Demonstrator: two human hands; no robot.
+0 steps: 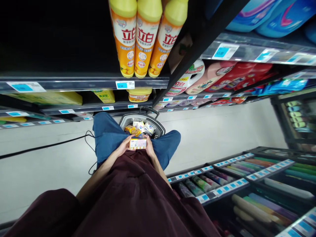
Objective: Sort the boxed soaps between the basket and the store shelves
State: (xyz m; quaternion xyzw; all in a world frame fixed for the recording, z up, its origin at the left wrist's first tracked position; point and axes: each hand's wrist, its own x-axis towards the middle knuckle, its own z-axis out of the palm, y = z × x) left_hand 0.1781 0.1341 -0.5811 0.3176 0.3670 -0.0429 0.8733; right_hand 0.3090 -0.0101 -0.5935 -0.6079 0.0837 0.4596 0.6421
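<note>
Close to my body, a small yellow and white box (138, 144) with printed labels is held level between both hands. My left hand (125, 145) grips its left end, and my right hand (149, 144) grips the right end. Just beyond the box stands a grey shopping basket (161, 130) between my knees, its black handle raised toward the shelf. Inside the basket lie orange-brown packets (133, 131) and white packets with blue and yellow print (148, 128).
Ahead is a dark shelf (93, 84) with three yellow dish soap bottles (142, 39). Detergent jugs (209, 77) stand on shelves to the right. Behind at right are shelves of bottles (203, 184). A black cable (49, 144) runs across the pale floor (214, 131) at left.
</note>
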